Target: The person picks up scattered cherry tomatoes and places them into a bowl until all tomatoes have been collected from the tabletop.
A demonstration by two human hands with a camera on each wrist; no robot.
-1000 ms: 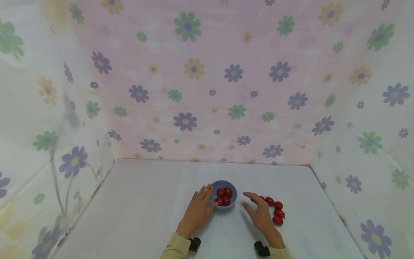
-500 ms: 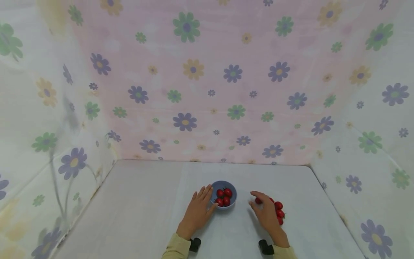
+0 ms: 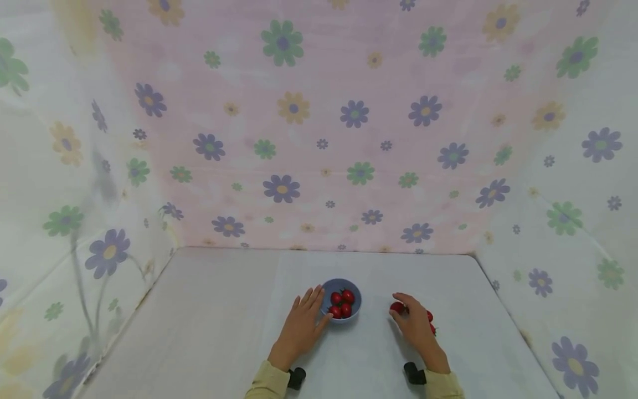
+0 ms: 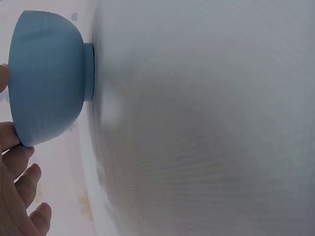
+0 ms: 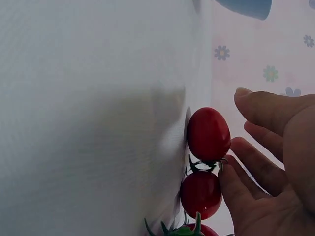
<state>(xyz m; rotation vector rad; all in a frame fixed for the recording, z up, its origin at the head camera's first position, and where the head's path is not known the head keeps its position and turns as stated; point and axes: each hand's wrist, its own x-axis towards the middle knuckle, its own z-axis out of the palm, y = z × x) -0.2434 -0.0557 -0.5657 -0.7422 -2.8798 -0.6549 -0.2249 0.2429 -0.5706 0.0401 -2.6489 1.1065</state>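
A blue bowl [image 3: 328, 290] holds several red cherry tomatoes [image 3: 347, 297] near the middle of the table. My left hand [image 3: 301, 328] rests against the bowl's left side, fingers mostly straight; in the left wrist view its fingertips [image 4: 7, 135] touch the rim. Farther right, my right hand [image 3: 417, 327] hovers over a row of cherry tomatoes, thumb and fingers apart around the leftmost cherry tomato [image 5: 208, 134]. In the right wrist view the thumb stands clear of that tomato, while the fingers lie close beside it. The hand hides part of the row.
The white table [image 3: 224, 310] extends to both sides and behind the bowl. Flower-patterned cloth walls [image 3: 319, 199] enclose it at the back, left and right. A black wrist camera [image 3: 413, 373] sits at each wrist.
My right hand has moved right, away from the bowl and over the row, with the leftmost tomato now between thumb and fingers. My left hand stays against the bowl. The head view shifts slightly.
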